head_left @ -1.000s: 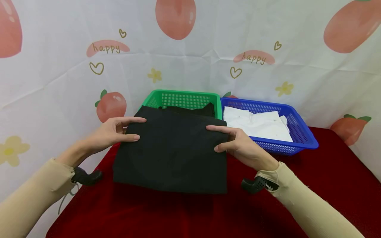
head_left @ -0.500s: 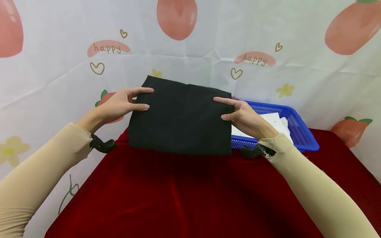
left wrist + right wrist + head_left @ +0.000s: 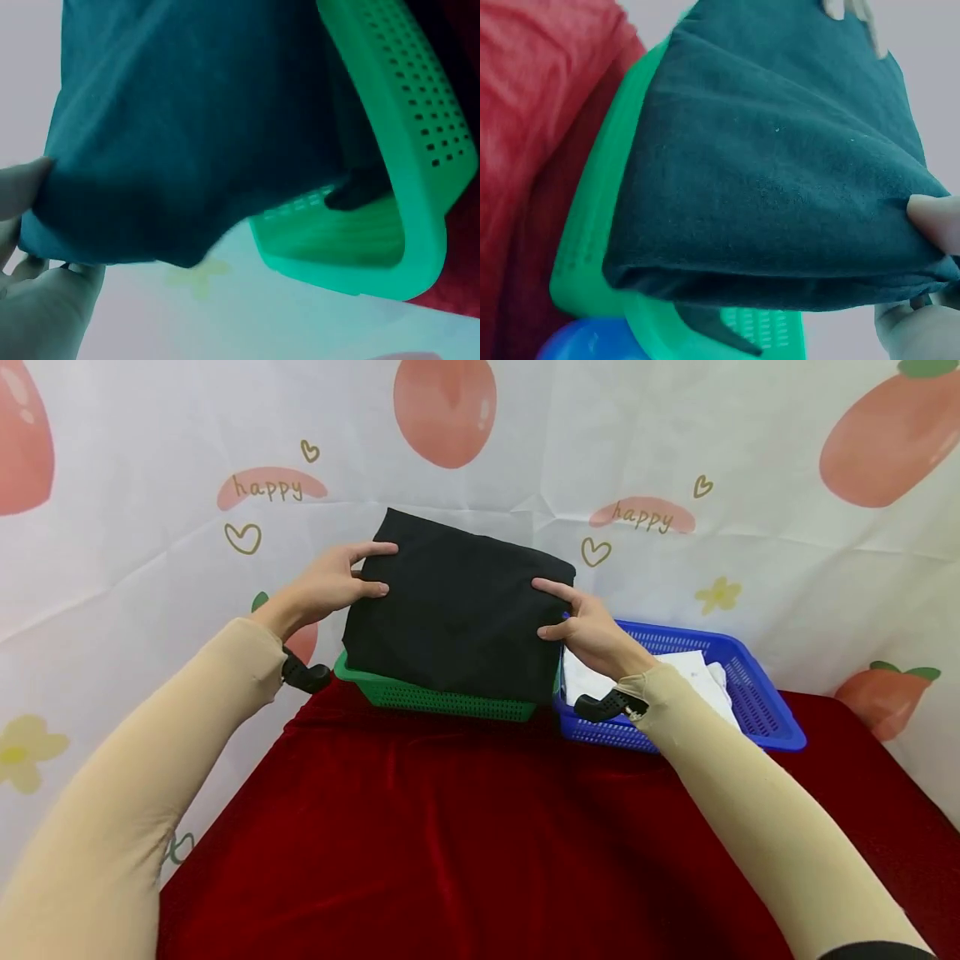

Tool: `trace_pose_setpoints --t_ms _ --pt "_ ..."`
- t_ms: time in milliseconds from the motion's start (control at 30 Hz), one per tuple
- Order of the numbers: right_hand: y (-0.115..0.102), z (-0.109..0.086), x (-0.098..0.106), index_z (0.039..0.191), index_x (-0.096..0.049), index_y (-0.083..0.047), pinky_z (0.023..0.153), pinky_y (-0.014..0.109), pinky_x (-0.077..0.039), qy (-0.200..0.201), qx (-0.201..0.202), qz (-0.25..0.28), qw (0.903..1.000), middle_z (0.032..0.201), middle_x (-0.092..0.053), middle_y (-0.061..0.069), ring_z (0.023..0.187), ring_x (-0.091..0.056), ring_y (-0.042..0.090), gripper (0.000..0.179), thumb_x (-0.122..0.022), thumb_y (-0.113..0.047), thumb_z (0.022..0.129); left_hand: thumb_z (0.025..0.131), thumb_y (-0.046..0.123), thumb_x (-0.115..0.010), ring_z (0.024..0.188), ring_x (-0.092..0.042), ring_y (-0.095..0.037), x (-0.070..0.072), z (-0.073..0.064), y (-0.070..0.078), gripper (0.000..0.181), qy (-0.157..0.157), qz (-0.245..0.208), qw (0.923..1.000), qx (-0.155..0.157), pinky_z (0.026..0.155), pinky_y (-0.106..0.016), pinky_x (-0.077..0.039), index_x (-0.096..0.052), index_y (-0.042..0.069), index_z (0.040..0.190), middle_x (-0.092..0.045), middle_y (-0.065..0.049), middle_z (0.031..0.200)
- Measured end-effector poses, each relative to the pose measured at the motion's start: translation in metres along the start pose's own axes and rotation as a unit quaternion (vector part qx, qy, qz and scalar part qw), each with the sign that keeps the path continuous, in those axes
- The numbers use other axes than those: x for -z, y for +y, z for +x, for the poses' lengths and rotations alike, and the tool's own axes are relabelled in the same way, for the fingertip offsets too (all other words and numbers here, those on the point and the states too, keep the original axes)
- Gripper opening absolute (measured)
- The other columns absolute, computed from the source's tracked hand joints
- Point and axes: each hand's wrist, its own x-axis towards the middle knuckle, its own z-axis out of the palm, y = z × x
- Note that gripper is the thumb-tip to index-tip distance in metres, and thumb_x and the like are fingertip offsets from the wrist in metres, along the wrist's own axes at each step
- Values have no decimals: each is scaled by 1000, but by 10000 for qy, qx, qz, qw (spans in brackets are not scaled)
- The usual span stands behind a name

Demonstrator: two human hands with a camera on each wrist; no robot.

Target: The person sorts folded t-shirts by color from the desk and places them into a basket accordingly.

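Note:
A folded black cloth garment (image 3: 457, 610) is held up by both hands over the green basket (image 3: 450, 703), tilted with its far edge raised. My left hand (image 3: 330, 581) pinches its left side, thumb and index finger on the near face. On the right side my right hand (image 3: 592, 627) grips it the same way. The garment's lower edge overlaps the basket's front rim in the head view. In the left wrist view, dark cloth (image 3: 364, 187) shows inside the green basket (image 3: 420, 217). Layered folds of the garment (image 3: 780, 187) face the right wrist camera.
A blue basket (image 3: 776, 727) with folded white cloth (image 3: 693, 672) stands right beside the green one. Both rest on a table with a red velvet cover (image 3: 480, 843). Behind them hangs a white backdrop (image 3: 480, 489) printed with fruit, flowers and hearts.
Both hands have carried the black garment up and away from me, from in front of the green basket to over it. The basket's front wall shows again below the garment.

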Motion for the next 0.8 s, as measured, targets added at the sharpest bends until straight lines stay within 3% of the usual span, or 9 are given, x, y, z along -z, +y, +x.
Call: trace_pose_setpoints --t_ms 200,433,600,700,800 --pt "12 20 -4 154 -34 -14 107 39 -35 105 -348 -1298 9909 160 -16 8 139 -31 24 84 -51 27 83 95 -4 -57 121 -52 -35 -9 15 -19 66 129 548 9983 163 99 -48 -43 -34 13 154 -36 -17 151" --pt "17 29 -3 155 -31 -15 110 43 -30 127 -531 -1859 9811 161 -12 9 143 -23 25 83 -51 25 84 95 -8 -54 141 -27 -35 -21 25 -35 65 215 501 9984 171 107 -51 -33 -32 7 154 -26 -19 156" --pt "26 27 -3 155 -31 -13 110 45 -30 -28 -1160 -2249 9674 162 -2 10 146 -13 27 79 -53 20 86 94 -5 -58 146 -10 -34 -22 26 -40 67 -390 979 9919 708 108 -53 -29 -32 8 154 -14 -20 160" --pt "32 24 -3 155 -28 -8 109 46 -32 -135 -1466 -2346 9609 162 -2 15 145 -15 30 77 -54 18 87 95 -2 -57 142 -22 -40 -23 24 -43 67 -883 1039 9848 1076 104 -54 -35 -28 5 155 -10 -21 160" --pt "32 22 -3 155 -23 -2 109 46 -31 -258 -1579 -2063 9653 160 -1 21 145 -16 33 74 -54 15 90 99 1 -53 134 -36 -45 -23 21 -44 61 -1316 828 9804 1210 102 -54 -38 -26 -2 154 -16 -26 158"
